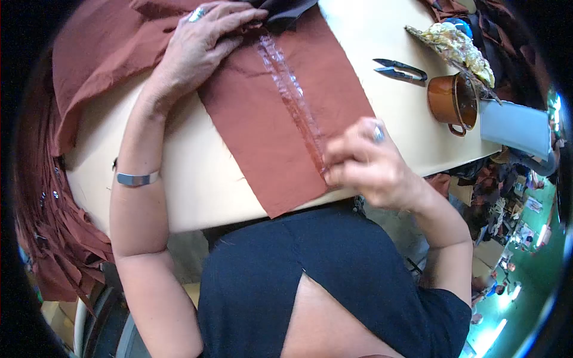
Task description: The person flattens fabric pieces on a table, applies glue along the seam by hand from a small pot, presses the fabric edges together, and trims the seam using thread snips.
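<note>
A rust-brown piece of fabric (pixel 239 125) lies across the cream table, its near end at the table's front edge. Along its length runs a shiny, clear-looking strip (pixel 292 98). My left hand (pixel 206 42) rests on the far part of the fabric with fingers stretched out, near a dark piece of cloth (pixel 289 15). At the near end of the strip is my right hand (pixel 370 164), fingers curled together and slightly blurred. Whatever is between those fingers is hidden from view.
On the table's right lie black thread snips (pixel 401 70), a brown mug (pixel 444 98), a crumpled yellowish bundle (pixel 462 51) and a pale blue-white box (pixel 514 128). More rust fabric (pixel 113 59) covers the left side, with strips (pixel 65 221) hanging off the edge.
</note>
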{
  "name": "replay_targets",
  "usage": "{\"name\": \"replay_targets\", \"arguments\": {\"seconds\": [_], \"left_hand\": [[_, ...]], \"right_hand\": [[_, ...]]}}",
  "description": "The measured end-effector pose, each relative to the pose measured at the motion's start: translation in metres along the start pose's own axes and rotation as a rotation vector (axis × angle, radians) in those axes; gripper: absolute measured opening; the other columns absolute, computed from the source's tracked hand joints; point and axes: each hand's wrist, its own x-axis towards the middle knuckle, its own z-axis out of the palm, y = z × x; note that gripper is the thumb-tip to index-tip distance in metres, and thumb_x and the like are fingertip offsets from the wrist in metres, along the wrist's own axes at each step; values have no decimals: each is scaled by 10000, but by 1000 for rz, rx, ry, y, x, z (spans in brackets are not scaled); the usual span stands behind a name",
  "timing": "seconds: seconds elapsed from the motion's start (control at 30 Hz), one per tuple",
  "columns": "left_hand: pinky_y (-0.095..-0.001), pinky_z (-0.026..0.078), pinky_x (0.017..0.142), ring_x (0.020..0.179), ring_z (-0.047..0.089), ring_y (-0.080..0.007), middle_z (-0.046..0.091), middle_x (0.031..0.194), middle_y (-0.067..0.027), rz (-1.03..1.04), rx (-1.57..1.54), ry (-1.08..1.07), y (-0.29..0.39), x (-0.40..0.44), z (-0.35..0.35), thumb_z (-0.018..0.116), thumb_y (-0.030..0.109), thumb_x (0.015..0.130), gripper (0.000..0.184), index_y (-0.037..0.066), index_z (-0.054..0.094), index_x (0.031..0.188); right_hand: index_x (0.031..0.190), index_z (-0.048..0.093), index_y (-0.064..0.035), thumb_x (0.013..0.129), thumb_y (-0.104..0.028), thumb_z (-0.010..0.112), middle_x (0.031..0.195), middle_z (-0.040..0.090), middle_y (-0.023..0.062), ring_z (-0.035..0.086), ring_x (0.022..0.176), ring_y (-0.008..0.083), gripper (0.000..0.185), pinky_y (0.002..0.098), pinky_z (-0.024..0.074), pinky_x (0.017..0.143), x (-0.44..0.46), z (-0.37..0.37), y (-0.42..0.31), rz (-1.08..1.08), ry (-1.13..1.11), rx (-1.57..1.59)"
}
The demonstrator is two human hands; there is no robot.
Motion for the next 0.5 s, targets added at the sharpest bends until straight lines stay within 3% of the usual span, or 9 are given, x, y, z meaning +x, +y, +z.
{"name": "replay_targets", "arguments": {"seconds": [0.07, 0.1, 0.17, 0.27, 0.4, 0.5], "left_hand": [[-382, 327, 984, 1172, 438, -245, 525, 1222, -57, 3, -20, -7, -2, -1, -1, 532, 138, 840, 372, 169, 551, 1211], [-389, 326, 982, 1173, 435, -246, 526, 1221, -59, -6, -19, -11, -1, -1, -1, 533, 137, 839, 377, 169, 548, 1214], [-380, 332, 976, 1162, 443, -260, 530, 1211, -71, -28, 3, -33, 5, 1, -6, 527, 131, 841, 369, 156, 549, 1208], [-380, 343, 961, 1128, 467, -284, 543, 1179, -91, -58, -56, -41, 11, 5, -7, 528, 139, 835, 358, 136, 561, 1192], [-385, 334, 963, 1116, 470, -293, 544, 1168, -94, -64, -12, -78, 16, 8, -11, 533, 140, 826, 348, 111, 567, 1171], [-380, 329, 964, 1121, 468, -282, 551, 1160, -79, -65, -54, -77, 18, 8, -13, 546, 100, 806, 355, 111, 573, 1160]], "right_hand": [[848, 635, -87, 698, -51, 570, 918, 588, 64, 530, 798, 240, 168, 368, 409, 741, 30, 6, 20, 54, 126, 98], [876, 635, -77, 709, -24, 540, 951, 589, 96, 531, 818, 281, 200, 374, 428, 719, 45, 8, 29, 40, 217, -1], [985, 638, -66, 734, 32, 478, 989, 576, 113, 557, 868, 281, 313, 368, 452, 739, 74, 15, 45, 54, 260, -172], [1003, 635, -69, 749, -24, 507, 980, 562, 91, 551, 892, 267, 288, 379, 429, 787, 95, 26, 59, 112, 181, -337], [844, 627, -95, 724, -76, 530, 1017, 538, 61, 513, 970, 199, 155, 388, 391, 803, 80, 7, 39, 95, 65, -439], [862, 623, -113, 708, -128, 548, 973, 543, 62, 539, 927, 244, 172, 428, 429, 742, 56, -50, 31, 64, 357, -544]]}}
